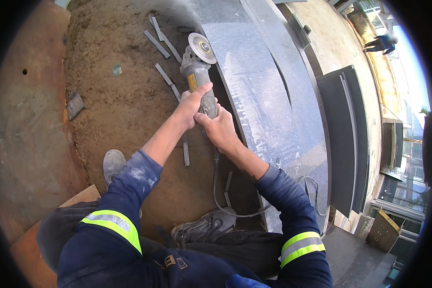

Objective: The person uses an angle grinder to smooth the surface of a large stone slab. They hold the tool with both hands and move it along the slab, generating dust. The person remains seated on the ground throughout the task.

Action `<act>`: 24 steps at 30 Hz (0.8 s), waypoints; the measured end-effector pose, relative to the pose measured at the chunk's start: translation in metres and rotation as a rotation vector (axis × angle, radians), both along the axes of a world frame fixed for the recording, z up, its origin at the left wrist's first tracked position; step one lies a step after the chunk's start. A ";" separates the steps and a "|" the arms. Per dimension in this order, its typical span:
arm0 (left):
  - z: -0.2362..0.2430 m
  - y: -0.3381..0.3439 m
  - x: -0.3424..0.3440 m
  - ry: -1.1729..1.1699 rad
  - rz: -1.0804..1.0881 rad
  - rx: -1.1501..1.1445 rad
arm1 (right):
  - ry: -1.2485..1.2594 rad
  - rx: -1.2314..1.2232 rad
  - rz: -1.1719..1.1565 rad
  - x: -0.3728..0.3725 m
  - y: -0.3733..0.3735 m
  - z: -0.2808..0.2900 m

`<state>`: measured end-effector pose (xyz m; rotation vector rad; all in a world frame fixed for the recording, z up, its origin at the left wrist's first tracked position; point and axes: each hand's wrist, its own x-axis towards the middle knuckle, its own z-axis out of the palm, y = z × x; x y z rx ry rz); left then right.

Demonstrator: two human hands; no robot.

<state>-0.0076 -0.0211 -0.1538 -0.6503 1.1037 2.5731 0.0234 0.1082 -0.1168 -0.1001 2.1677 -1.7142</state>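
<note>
Both my hands are wrapped around a grey angle grinder [197,77]. My left hand [192,106] grips the body further forward, its thumb lying along the side. Just behind it, my right hand [219,126] closes around the rear handle. The grinder's pale round disc [202,48] is at the left edge of a large grey stone slab [269,110]. Whitish dust [182,12] drifts away beyond the disc. From the tool's rear a dark power cord [215,177] hangs down, then curves right over the slab.
Several narrow cut strips [157,44] lie on the dirt ground [110,120] left of the slab. A rusty plate [26,120] covers the far left. Dark slabs [343,139] lean at the right. A person [382,44] stands in the distance at upper right.
</note>
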 end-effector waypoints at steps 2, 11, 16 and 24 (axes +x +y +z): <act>-0.001 -0.003 -0.007 0.000 -0.006 -0.006 | -0.005 0.003 -0.007 -0.005 -0.003 0.002; 0.004 0.001 0.000 -0.024 -0.007 0.009 | 0.022 -0.013 -0.018 0.002 0.001 -0.002; 0.016 0.014 0.039 -0.033 0.018 0.027 | -0.044 0.111 0.031 0.035 0.014 0.025; 0.019 0.017 0.044 -0.031 0.022 -0.001 | 0.015 0.082 0.007 0.042 0.018 0.017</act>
